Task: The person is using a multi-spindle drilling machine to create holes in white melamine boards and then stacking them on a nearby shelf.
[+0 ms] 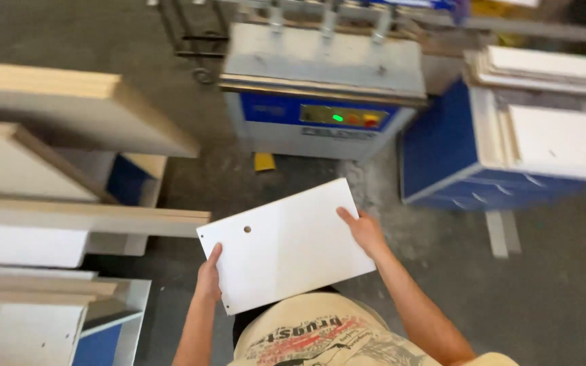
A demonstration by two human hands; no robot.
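While both hands [208, 278] [364, 230] grip white panel [286, 247], blue machine [320, 102] ahead, board stacks [49, 203] left.

A grey concrete floor [293, 183] fills the frame, dusty and pale in the middle. On it, at top centre, stands a grey and blue machine [320, 95] with a small yellow block [263, 161] at its foot. At the right stands a blue cabinet [442, 146], topped with stacked white panels [557, 139]. Along the left edge of the frame, racks [113, 325] hold more pale boards [69, 108] in layers.
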